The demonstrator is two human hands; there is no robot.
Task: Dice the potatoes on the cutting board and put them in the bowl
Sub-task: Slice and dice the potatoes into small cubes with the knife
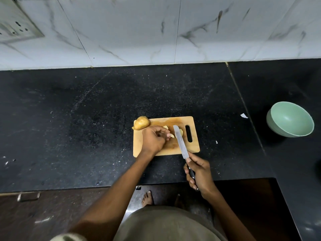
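At lower centre, a knife (180,142) is gripped by its handle in the right hand (199,173), blade laid over pale cut potato pieces (180,132) pinched by the left hand (153,139) on one wooden cutting board (194,146). One whole brown potato (142,122) is seen at the board's upper-left corner. One green bowl (291,119) is set well apart at right.

1. Wall (139,32): white marble-look tiles with grey veins and thin dark joints.
2. Socket plate (17,26) on the wall, far left.
3. Counter (86,119): black speckled stone with a seam on the right and small white scraps.
4. Drawer handle (28,196) below the counter edge, left.
5. Floor (135,202): dark, dimly lit.
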